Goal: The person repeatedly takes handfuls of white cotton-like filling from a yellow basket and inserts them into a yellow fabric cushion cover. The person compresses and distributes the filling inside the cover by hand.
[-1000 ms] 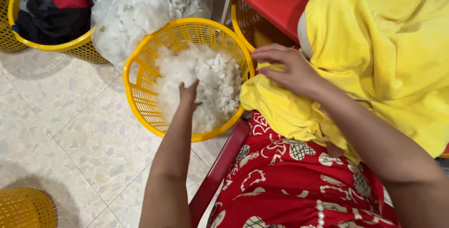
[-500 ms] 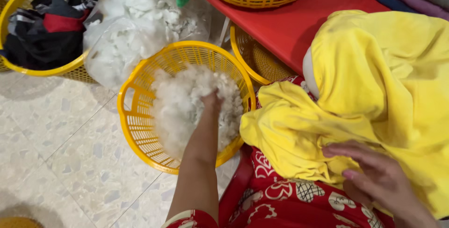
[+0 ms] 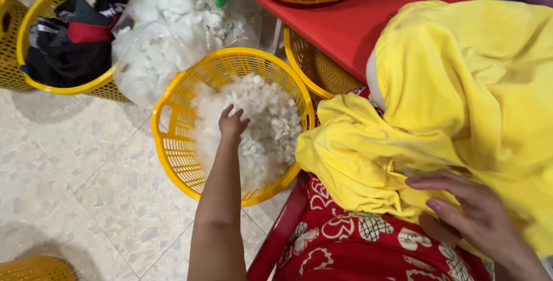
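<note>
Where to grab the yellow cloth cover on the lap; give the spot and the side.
Probably pinch the loose bunched fold of the yellow cloth cover at its lower left, coming from the front beside the right hand. That edge lies free; the rest is puffed.

My single head-mounted camera looks steeply down, close over my lap and the tiled floor [image 3: 75,160].

Yellow basket w/ dark clothes [image 3: 69,50], clear bag of white stuffing [image 3: 167,39] (beside it), red table [image 3: 357,21].

A clear plastic bag [image 3: 167,39] of white stuffing sits between the yellow baskets [image 3: 173,142].
</note>
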